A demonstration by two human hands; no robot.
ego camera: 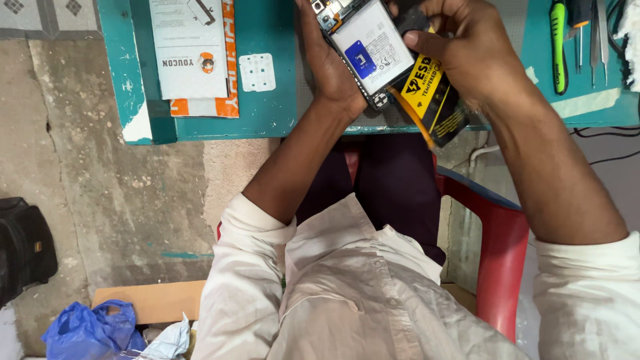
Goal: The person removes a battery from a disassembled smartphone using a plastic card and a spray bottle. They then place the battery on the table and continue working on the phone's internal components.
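Observation:
My left hand [331, 67] cradles an opened phone [370, 47] from underneath; its back is off, showing a white battery with a blue label and circuit parts at the upper end. My right hand [463, 53] is curled at the phone's right edge, thumb against its side and fingers pinching a small black piece [410, 19]. Beneath this hand and the phone a black-and-yellow packet [433, 100] with an orange strip juts over the table's edge. Whether the hand also holds the packet I cannot tell.
The teal table [267, 113] carries a white-and-orange box [193, 60], a small white card [257, 72], a green-handled tool [559, 43] and tweezers [595, 40]. I sit on a red plastic chair [497, 247]. The floor holds a black bag [23, 247], a blue plastic bag [93, 330] and cardboard [157, 300].

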